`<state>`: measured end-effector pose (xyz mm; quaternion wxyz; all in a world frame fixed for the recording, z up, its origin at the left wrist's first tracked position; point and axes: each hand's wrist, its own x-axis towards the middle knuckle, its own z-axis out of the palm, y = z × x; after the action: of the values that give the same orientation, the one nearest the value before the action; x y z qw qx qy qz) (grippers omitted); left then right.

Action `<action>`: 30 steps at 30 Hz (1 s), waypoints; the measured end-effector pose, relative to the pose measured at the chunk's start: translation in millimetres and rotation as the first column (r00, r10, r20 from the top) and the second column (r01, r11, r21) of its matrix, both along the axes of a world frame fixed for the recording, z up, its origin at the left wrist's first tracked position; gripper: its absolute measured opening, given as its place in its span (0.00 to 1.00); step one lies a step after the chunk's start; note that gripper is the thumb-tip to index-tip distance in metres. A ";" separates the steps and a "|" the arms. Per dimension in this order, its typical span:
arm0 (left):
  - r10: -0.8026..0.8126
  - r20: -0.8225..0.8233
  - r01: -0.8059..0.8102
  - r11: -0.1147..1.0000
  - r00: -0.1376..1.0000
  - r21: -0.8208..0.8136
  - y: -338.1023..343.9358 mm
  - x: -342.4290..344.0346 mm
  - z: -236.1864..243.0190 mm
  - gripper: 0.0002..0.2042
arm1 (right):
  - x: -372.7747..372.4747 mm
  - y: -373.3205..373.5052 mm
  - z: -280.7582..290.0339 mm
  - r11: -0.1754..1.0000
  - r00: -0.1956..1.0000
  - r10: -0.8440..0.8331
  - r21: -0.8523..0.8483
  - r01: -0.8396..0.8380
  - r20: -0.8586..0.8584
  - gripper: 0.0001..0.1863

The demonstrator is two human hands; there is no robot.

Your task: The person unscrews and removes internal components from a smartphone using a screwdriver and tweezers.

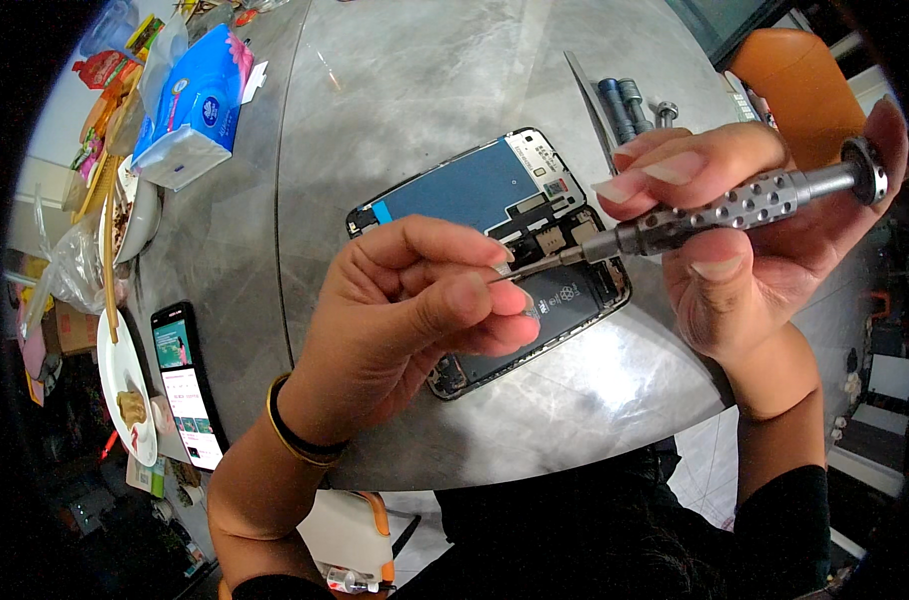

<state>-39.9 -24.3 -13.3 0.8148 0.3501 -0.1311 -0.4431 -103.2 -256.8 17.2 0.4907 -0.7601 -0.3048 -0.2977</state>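
Opened phone (480,195) lies on grey table (395,90), insides exposed. Left hand (415,310) pinches fingertips around screwdriver tip above phone. Right hand (745,230) grips metal screwdriver (715,210). Risk: tip slips from pinch, tiny screw drops into phone internals or rolls away.

Opened phone (495,235) flat on the grey round table (405,90), insides up. Right over it, right hand (745,240) gripping a perforated metal screwdriver (715,212), tip angled down-left. Left hand (415,310) pinched at that tip, fingertips (495,295) touching the bit, covering the phone's lower half. Left of the opened phone, near the table edge, a second phone (187,385) with lit screen. Further left, a white plate (125,385). Up-left, a blue tissue pack (190,105). Up-right, two dark cylinders (625,105).
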 end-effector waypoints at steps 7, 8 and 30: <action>0.029 0.031 -0.031 0.998 0.999 0.062 -2.1 -2.5 7.1 0.13 | 3.8 0.1 -2.4 1.000 1.000 0.004 -0.011 -0.004 0.011 0.44; 0.042 0.035 -0.045 0.994 0.999 0.098 -2.7 -3.0 8.8 0.14 | 4.3 -0.1 -3.5 1.000 1.000 0.006 -0.009 -0.005 0.012 0.44; 0.054 -0.001 -0.054 0.998 0.999 -0.016 0.1 0.8 0.5 0.11 | -7.3 -13.8 15.0 0.943 0.992 -0.012 -0.331 -0.032 -0.129 0.26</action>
<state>-39.1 -24.2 -12.8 0.8292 0.3471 -0.1248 -0.4199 -110.5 -270.7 32.2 0.3756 -0.8480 -0.3222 -0.1895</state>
